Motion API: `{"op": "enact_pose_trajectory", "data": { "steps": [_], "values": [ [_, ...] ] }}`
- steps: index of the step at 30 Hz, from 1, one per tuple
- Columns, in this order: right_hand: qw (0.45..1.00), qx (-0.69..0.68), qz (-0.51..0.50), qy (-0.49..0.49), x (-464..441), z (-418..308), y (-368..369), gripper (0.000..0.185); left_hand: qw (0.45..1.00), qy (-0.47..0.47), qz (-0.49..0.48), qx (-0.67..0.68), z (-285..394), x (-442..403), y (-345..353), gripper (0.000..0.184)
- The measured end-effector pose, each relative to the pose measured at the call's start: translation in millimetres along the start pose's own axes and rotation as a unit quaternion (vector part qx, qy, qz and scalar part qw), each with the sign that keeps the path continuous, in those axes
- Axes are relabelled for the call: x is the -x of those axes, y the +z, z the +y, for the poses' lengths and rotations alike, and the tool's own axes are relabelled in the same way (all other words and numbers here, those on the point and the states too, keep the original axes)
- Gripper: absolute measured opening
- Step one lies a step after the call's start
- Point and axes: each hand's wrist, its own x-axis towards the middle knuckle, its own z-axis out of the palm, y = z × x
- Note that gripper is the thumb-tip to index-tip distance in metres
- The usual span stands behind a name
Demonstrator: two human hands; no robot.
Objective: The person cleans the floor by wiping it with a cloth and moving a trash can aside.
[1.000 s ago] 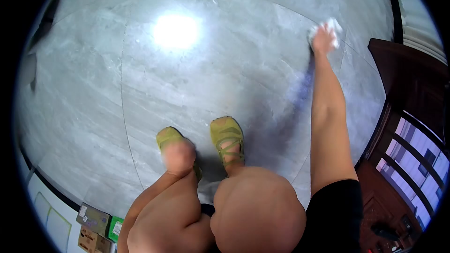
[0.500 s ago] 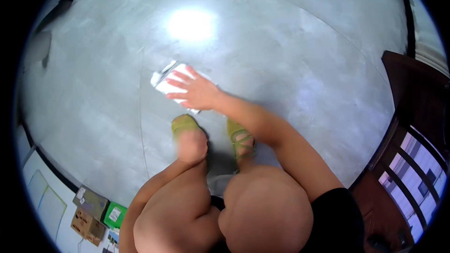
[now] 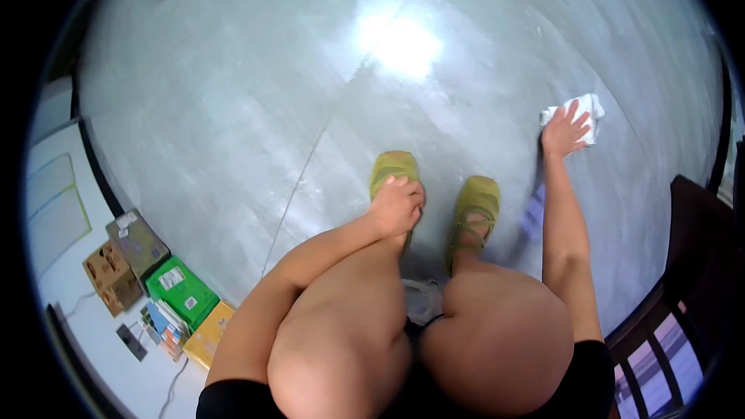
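My right hand (image 3: 566, 133) is stretched far out to the right, its fingers spread flat on a folded white cloth (image 3: 583, 112). The cloth lies on the smooth grey floor (image 3: 466, 109) under the palm and shows beyond the fingertips. My left hand (image 3: 397, 206) is closed, with fingers curled, in front of my left shin and just over the left olive-green shoe (image 3: 394, 163). I see nothing sticking out of it, and its palm is hidden. The right olive-green shoe (image 3: 477, 206) stands on the floor between my two hands.
At the lower left are a brown carton (image 3: 112, 275), a grey-brown box (image 3: 138, 240), a green box (image 3: 182, 291) and a yellow box (image 3: 209, 334). A dark wooden piece with bars (image 3: 660, 318) stands at the lower right. A bright light reflection lies on the floor ahead.
My right hand and the cloth have gone from in front of the left shoe to the far right. The view has shifted, and more boxes show at the lower left. My left hand stays closed.
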Motion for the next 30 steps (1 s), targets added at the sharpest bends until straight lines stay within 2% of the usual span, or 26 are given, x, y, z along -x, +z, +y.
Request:
{"op": "enact_pose_trajectory", "data": {
  "steps": [2,4,5,6,9,10,13,16,20,22,24,27,30],
  "values": [
    [0.989,-0.006,0.009,-0.150,29,-52,5,0.056,1.000,0.012,0.008,-0.013,-5,-3,2,0.005],
    [0.937,0.018,-0.038,-0.347,74,-114,-10,0.059,0.999,0.028,0.012,-0.024,-7,1,8,0.005],
    [0.906,-0.011,-0.110,-0.409,97,-143,-26,0.061,0.998,0.035,0.000,-0.042,-7,-1,8,0.006],
    [0.865,-0.039,-0.182,-0.466,116,-161,-41,0.063,0.997,0.041,-0.015,-0.059,-6,0,5,0.007],
    [0.805,-0.027,-0.275,-0.525,114,-176,-58,0.065,0.988,0.069,-0.076,-0.114,-3,7,-4,0.016],
    [0.789,0.003,-0.314,-0.528,101,-177,-64,0.068,0.984,0.085,-0.079,-0.134,-4,13,-8,0.018],
    [0.803,-0.020,-0.433,-0.410,48,-197,-52,0.070,0.979,0.101,-0.065,-0.167,-10,18,-14,0.022],
    [0.826,0.055,-0.394,-0.399,28,-194,-51,0.070,0.975,0.096,-0.091,-0.180,-3,22,-25,0.023],
    [0.871,-0.005,-0.311,-0.380,43,-182,-34,0.071,0.982,0.047,-0.143,-0.113,6,31,-56,0.020],
    [0.890,-0.022,-0.269,-0.368,54,-185,-34,0.070,0.968,0.036,-0.124,-0.215,-1,45,-64,0.015],
    [0.900,-0.052,-0.226,-0.369,59,-182,-33,0.068,0.952,-0.036,-0.167,-0.255,-15,57,-85,0.017],
    [0.909,-0.105,-0.146,-0.376,69,-180,-32,0.064,0.945,-0.138,-0.125,-0.270,-43,80,-90,0.017],
    [0.907,-0.111,-0.093,-0.396,74,-181,-40,0.067,0.961,-0.158,-0.069,-0.216,-46,83,-93,0.016]
  ]
}}
